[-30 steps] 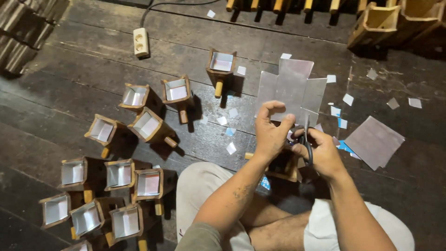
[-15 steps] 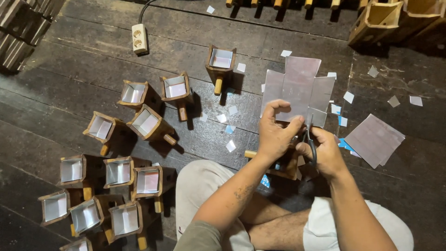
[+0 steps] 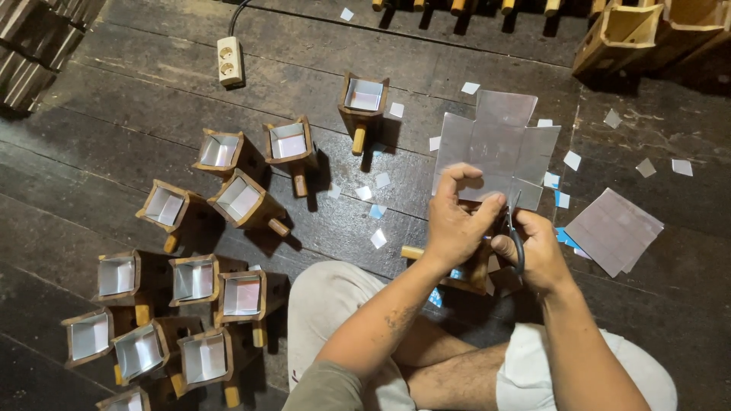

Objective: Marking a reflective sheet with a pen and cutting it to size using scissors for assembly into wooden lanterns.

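At centre right, the left hand (image 3: pixel 455 221) pinches a cross-shaped silver sheet (image 3: pixel 495 148) while the right hand (image 3: pixel 537 247) grips scissors (image 3: pixel 516 236); lined wooden boxes (image 3: pixel 194 281) crowd the lower left floor, square sheets (image 3: pixel 613 230) wait uncut.

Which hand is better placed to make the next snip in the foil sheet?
Right: the right hand already holds the scissors at the foil sheet's lower edge, while the left hand grips it.

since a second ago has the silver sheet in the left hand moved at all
Yes. The silver sheet has turned and lifted a little, its top edge now reaching further toward the small paper scrap lying on the plank floor.
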